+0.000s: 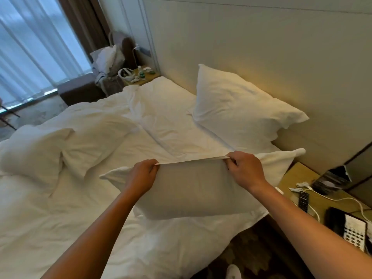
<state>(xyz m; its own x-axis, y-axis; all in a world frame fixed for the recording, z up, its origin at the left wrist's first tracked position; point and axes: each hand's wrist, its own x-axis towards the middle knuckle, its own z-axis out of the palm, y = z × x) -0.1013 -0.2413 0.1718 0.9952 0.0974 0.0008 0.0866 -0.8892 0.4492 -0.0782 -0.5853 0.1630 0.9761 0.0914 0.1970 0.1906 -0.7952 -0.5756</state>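
I hold a white pillow [189, 188] up over the near edge of the bed [90, 208]. My left hand [141, 176] pinches the top edge of its case on the left. My right hand [244, 170] pinches the same edge on the right, and the edge is stretched taut between them. The pillow's shaded face is turned toward me. A second white pillow [239, 105] leans against the headboard [261, 57] at the back right.
A crumpled white duvet [66, 141] covers the left of the bed. A bedside table [322, 198] at right holds a phone [348, 228], a remote [303, 200] and white cables. Another bedside table [141, 77] with small items stands far left. Curtains [34, 47] cover the window.
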